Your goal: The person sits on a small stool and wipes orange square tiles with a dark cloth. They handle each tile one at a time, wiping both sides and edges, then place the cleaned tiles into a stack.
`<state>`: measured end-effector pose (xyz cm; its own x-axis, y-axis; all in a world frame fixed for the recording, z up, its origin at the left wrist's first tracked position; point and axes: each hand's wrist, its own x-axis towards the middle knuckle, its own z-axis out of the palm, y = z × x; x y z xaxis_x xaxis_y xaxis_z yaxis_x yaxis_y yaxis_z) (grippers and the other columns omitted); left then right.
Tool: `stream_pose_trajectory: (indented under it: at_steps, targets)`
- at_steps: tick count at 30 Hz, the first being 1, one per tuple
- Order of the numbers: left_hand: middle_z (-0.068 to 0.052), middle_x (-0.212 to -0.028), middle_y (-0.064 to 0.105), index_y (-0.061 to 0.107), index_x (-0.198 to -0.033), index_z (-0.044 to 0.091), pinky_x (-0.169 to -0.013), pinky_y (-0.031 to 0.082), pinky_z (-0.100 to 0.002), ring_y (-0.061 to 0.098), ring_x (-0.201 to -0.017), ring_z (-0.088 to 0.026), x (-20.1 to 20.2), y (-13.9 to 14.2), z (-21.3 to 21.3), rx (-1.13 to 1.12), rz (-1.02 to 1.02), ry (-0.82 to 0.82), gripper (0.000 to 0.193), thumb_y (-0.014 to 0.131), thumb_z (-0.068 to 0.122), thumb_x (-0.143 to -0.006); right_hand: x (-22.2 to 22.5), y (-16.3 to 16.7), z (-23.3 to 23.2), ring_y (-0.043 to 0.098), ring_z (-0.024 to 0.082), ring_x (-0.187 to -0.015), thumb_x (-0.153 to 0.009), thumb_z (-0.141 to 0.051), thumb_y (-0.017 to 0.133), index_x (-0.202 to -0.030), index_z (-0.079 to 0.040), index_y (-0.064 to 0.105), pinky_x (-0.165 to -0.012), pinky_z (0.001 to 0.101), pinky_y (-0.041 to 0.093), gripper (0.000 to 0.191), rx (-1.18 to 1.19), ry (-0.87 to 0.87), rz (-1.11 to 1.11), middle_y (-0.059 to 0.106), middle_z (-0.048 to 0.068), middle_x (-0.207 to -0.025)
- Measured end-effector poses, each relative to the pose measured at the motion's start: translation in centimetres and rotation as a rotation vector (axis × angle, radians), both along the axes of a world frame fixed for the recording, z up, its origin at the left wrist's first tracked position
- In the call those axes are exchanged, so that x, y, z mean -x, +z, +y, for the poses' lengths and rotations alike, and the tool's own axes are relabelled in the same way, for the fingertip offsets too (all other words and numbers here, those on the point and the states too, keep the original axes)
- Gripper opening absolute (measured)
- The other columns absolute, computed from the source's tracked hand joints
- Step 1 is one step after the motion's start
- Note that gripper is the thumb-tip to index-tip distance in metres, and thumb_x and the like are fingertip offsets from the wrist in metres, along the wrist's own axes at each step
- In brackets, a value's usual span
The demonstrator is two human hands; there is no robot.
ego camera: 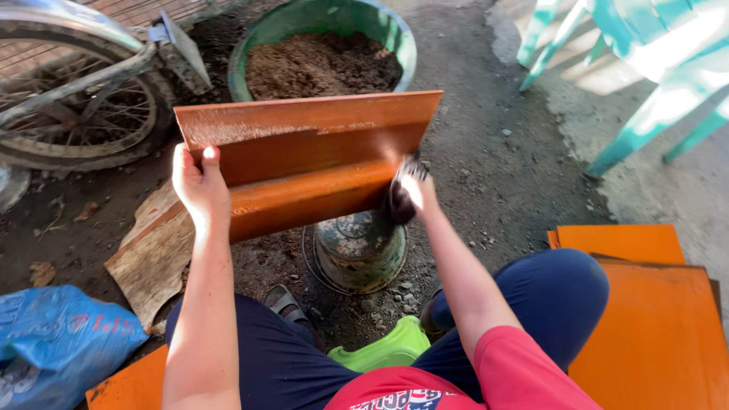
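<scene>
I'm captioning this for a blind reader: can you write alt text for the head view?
A seated person's left hand steadies an orange angled metal panel on an upturned tin can, while the right hand presses a dark rag against it. Behind stands a green basin of soil; more orange panels lie at right.

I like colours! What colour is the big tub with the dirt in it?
The tub is green, with brown soil inside. The head view shows it, at the top.

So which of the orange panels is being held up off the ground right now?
The bent orange panel in the middle, gripped by the left hand over the metal can; the other orange panels lie flat on the ground.
</scene>
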<state>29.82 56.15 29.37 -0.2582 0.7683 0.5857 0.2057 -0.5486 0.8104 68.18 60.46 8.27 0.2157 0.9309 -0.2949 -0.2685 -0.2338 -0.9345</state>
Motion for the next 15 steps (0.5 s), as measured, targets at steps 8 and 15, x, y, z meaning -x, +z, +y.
stream_pose_trajectory:
  at_steps: [8, 15]
  targets:
    - [0.004, -0.102, 0.059, 0.058, -0.108, 0.005, -0.090, 0.041, -0.022, 0.048, -0.093, -0.005, 1.6, -1.9, -3.5, -0.067, -0.128, -0.016, 0.006, 0.062, 0.004, -0.113, 0.7, -0.2, -1.9, 0.064, 0.013, -0.081, -0.083, -0.003, 0.067, -0.106, -0.003, 0.072, -0.074, 0.0278, 0.051, 0.023, -0.301, 0.094, 0.006, 0.072, 0.000, -0.092]
    - [-0.002, -0.090, 0.064, 0.065, -0.100, 0.003, -0.071, 0.047, -0.028, 0.056, -0.078, -0.012, -1.3, -1.9, -4.6, -0.130, 0.235, 0.247, 0.011, 0.068, -0.007, -0.101, -10.5, 5.7, 1.9, 0.069, 0.020, -0.088, -0.089, -0.017, 0.067, -0.105, 0.000, 0.072, -0.080, 0.0347, 0.057, 0.024, -0.208, -0.074, 0.059, 0.074, 0.007, -0.096]
